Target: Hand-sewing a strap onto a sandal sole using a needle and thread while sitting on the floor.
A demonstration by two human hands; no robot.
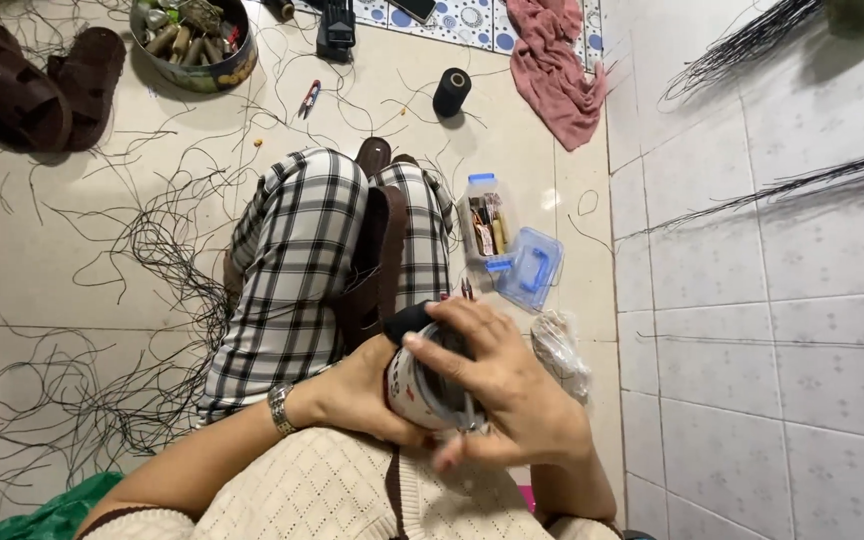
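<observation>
Black strands (102, 330) litter the floor (32, 260) to your left. Your left hand (352, 395) cups the round tin (422, 385) over your lap, fingers (397, 425) curled under it. Your right hand (507, 390) wraps it from above, fingers (452, 350) closed on its rim. A blue-lidded box (512, 250) sits by the floor's right edge.

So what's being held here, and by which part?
A white mug-like cup: left hand cups its lower side, right hand covers its rim.
</observation>
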